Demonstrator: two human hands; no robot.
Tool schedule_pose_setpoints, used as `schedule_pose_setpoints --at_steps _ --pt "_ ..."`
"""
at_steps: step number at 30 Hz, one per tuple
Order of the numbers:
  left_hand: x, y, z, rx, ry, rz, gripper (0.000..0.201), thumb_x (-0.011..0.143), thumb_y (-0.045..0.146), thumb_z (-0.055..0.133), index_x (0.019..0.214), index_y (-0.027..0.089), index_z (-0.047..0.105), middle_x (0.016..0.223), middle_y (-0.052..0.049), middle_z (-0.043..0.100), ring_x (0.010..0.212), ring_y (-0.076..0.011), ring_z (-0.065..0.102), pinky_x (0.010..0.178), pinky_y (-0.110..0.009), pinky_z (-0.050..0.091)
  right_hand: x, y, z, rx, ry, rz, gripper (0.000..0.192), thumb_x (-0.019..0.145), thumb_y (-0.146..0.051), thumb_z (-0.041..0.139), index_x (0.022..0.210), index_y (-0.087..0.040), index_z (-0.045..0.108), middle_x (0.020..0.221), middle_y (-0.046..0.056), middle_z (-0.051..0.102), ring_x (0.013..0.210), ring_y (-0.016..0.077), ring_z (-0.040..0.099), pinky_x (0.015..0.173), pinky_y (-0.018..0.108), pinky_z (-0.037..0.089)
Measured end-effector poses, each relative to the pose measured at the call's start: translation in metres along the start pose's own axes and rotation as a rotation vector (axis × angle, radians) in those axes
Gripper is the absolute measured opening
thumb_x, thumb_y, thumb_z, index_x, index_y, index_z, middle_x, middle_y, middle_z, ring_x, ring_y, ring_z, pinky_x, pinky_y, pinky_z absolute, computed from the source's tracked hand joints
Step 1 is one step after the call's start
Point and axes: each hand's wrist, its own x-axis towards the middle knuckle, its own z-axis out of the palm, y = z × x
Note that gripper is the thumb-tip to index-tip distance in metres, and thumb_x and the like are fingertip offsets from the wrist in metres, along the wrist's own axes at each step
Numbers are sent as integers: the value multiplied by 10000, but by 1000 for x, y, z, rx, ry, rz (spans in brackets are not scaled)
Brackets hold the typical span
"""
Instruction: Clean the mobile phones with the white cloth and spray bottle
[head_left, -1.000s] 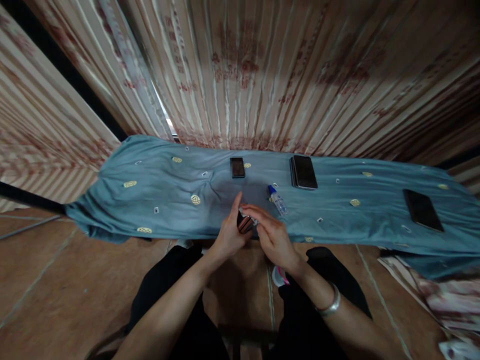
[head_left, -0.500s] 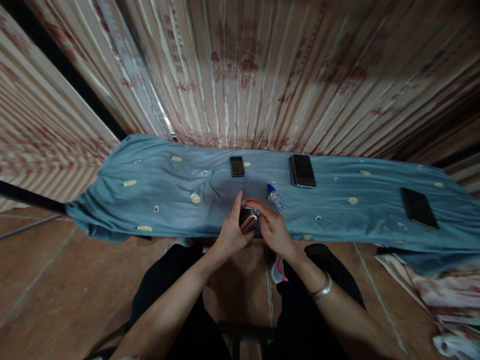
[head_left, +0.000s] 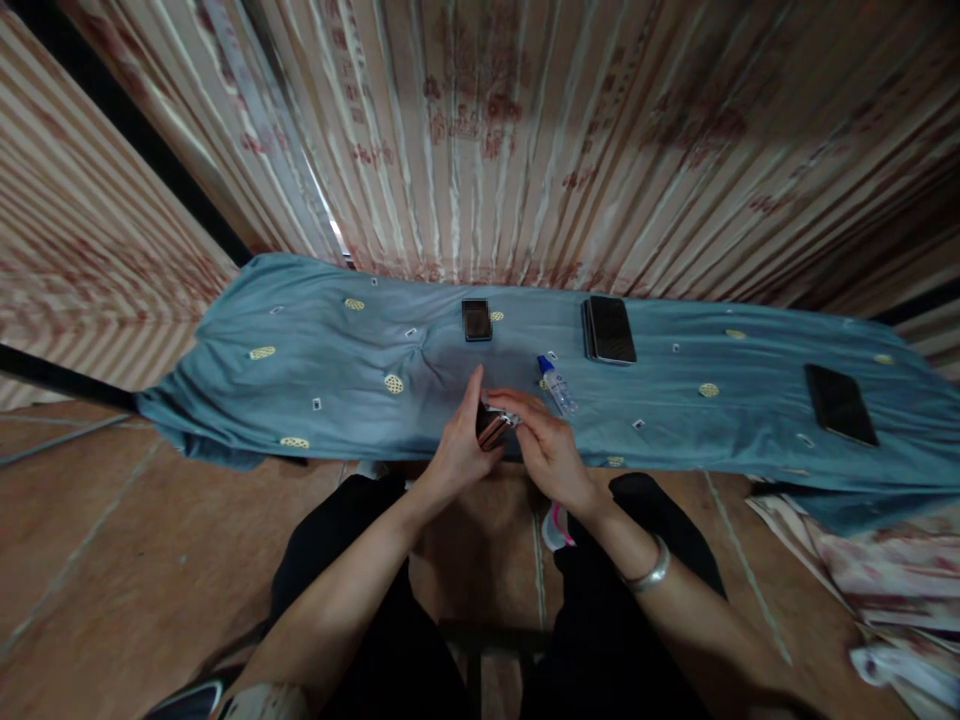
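My left hand (head_left: 459, 447) grips a small dark phone (head_left: 490, 430) by its side, just above the near edge of the blue cloth (head_left: 300, 390). My right hand (head_left: 546, 447) presses a small pale wipe (head_left: 500, 412) against the top of that phone. A metal bangle (head_left: 649, 571) circles my right wrist. A small clear bottle with a blue cap (head_left: 556, 385) lies on the cloth just past my right hand.
Further back on the cloth lie a small dark phone (head_left: 475, 319), a stack of dark phones (head_left: 608, 328) and another dark phone (head_left: 839, 403) at the right. Striped curtains (head_left: 480, 140) hang behind. Patterned fabric (head_left: 862, 570) lies on the brown floor (head_left: 112, 560) at right.
My hands stay together on the phone; the right hand has shifted the wipe slightly over it. The view has tipped a little, so everything sits slightly higher in the picture.
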Motion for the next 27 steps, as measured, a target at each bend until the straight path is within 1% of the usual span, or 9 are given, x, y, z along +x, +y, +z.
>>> schedule_pose_setpoints --at_steps 3,5,9,12,16,20,24,27 --pt "0 -5 -3 5 15 26 1076 693 81 669 1587 188 80 1434 -157 546 1271 -253 586 1042 -407 495 -2 -5 1 14 -12 -37 569 855 -31 387 1281 -307 644 1331 15 663 1292 179 574 1142 434 443" --pt "-2 -7 -4 14 24 28 1074 693 80 667 1588 187 83 1440 -158 541 1281 -254 580 1046 -406 494 -2 -4 3 10 -15 -49 565 861 -35 384 1283 -309 641 1326 15 664 1283 174 580 1136 427 449" --pt "-7 -4 -2 28 26 37 1065 695 78 657 1589 198 90 1477 -161 508 1310 -263 555 1064 -411 482 1 10 5 -22 -13 -28 569 856 -31 380 1287 -299 637 1326 23 664 1293 174 571 1147 427 434" --pt "-9 1 -1 6 3 38 1060 697 75 645 1587 199 83 1450 -163 528 1281 -254 577 1044 -403 496 2 25 7 -50 8 -8 561 849 -43 387 1288 -281 641 1323 40 668 1287 178 576 1141 434 437" --pt "-9 7 -2 -21 -1 40 1032 740 124 664 1584 205 75 1402 -150 565 1203 -229 624 1016 -382 510 1 43 11 -29 45 90 569 808 -61 410 1284 -255 653 1300 50 688 1253 191 609 1116 438 456" --pt "-4 11 -7 -53 28 0 1047 732 154 705 1580 208 95 1371 -133 587 1147 -221 650 1009 -378 512 3 51 13 66 79 224 482 821 -129 454 1218 -252 698 1226 33 733 1172 208 664 1059 422 498" --pt "-2 12 -10 -181 57 -104 1113 703 284 801 1581 205 120 1357 -140 593 1195 -265 629 1056 -428 481 14 50 10 172 175 335 365 840 -251 531 1148 -246 727 1139 22 764 1088 227 691 1002 412 522" --pt "-2 10 -10 -265 71 -171 1182 656 390 856 1579 221 137 1363 -146 588 1211 -290 623 1088 -470 451 22 42 11 211 218 371 333 832 -318 574 1109 -231 737 1102 23 771 1025 227 696 963 389 526"
